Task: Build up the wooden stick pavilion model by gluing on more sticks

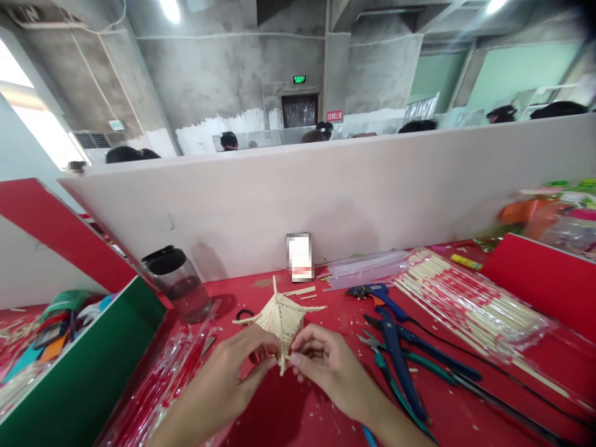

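Observation:
A small pointed roof-shaped model point(277, 312) built of pale wooden sticks stands over the red table, its corner sticks jutting out on several sides. My left hand point(246, 359) is closed, thumb and fingertips pinching the model's near left edge by the front corner stick. On the other side, my right hand point(321, 359) is closed with thumb and finger round a short wooden stick point(287, 357) at the model's near right edge. My fingers hide part of the lower edges. Just behind the model lie a few loose short sticks point(302, 291).
To the right lie a blue glue gun point(386, 297), green-handled pliers point(388, 372), dark blue cutters point(400, 360) and bagged sticks point(470, 298). A lidded bottle point(184, 292) stands left, beside a green divider point(93, 379). A phone-like screen point(300, 256) leans on the white partition point(372, 198).

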The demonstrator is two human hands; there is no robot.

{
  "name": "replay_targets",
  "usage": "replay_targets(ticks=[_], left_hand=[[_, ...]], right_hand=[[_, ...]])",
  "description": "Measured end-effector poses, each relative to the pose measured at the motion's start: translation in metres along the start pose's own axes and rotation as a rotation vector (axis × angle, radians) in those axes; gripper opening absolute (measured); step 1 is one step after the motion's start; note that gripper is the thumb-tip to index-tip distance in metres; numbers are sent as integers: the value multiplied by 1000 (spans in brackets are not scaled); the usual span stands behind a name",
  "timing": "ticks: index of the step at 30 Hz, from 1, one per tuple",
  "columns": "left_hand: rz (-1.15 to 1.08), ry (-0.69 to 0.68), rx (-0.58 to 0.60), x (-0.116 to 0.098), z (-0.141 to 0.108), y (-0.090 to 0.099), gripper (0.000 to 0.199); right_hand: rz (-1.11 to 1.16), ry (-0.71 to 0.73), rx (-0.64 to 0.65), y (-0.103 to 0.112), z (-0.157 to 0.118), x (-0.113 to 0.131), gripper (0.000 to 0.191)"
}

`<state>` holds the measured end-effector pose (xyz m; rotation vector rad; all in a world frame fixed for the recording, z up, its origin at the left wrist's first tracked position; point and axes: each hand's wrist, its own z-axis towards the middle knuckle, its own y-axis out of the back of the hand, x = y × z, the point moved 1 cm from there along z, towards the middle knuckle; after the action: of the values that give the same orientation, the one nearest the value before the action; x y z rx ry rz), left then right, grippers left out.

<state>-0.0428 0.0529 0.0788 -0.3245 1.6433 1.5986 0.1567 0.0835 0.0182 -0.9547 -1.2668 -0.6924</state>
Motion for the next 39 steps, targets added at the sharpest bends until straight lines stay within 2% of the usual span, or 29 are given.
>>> replay_targets(ticks=[8, 16, 26, 34, 39], left_hand=[[24, -59, 13, -2, 0, 1, 21], [66, -70, 77, -1, -2, 0, 32], [46, -109, 25, 4, -1, -2, 29], [48, -98, 33, 1, 0, -2, 29], [40, -106, 43, 1, -2, -2, 31]], right_hand=[[-9, -5, 2, 0, 0, 0, 29], [5, -5, 6, 0, 2, -1, 28], [14, -21, -6, -3, 0, 2, 31], [63, -25, 2, -4, 1, 0, 37], [61, -49, 13, -3, 1, 0, 34]])
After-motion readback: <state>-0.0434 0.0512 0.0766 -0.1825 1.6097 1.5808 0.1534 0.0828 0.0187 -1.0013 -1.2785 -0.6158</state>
